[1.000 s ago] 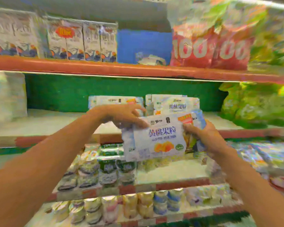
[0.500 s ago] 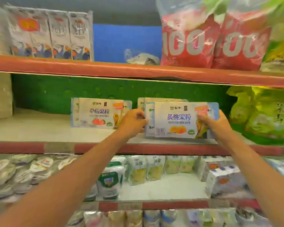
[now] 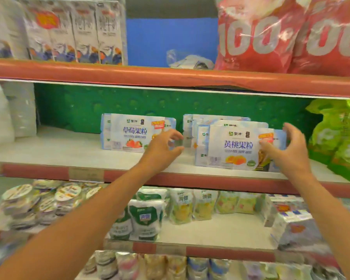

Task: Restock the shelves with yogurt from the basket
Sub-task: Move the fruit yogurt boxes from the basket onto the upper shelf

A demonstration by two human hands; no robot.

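Nearest, along the bottom edge of the view, a row of small bottles (image 3: 150, 265) stands on the lowest shelf. One shelf up, lidded cups (image 3: 38, 199) are piled at the left end, white-and-green bags (image 3: 148, 221) stand at the front edge near the middle, and yellowish pouches (image 3: 190, 205) line up behind them towards the right. Both forearms reach up over these to the middle shelf (image 3: 59, 146). The peach pack (image 3: 236, 146) stands upright on its long side at this shelf's front edge, right of centre, its label facing out. The right hand (image 3: 289, 150) is at the pack's right end: the thumb lies on the front face, and the fingers are spread and lifted above the top right corner, not closed round it. The left hand (image 3: 162, 146) hangs in the gap just left of the pack, fingers loosely curled and holding nothing; I cannot tell if it touches anything. Behind the peach pack more like packs (image 3: 216, 119) stand in a staggered file towards the back. Left of the gap a strawberry pack (image 3: 129, 134) stands upright, partly covered by the left hand. Green bags (image 3: 341, 138) fill the shelf's right end. On the top shelf sit milk cartons (image 3: 75, 33) at the left, a crumpled clear wrapper (image 3: 188, 59) in the middle and red bags (image 3: 271, 37) at the right.
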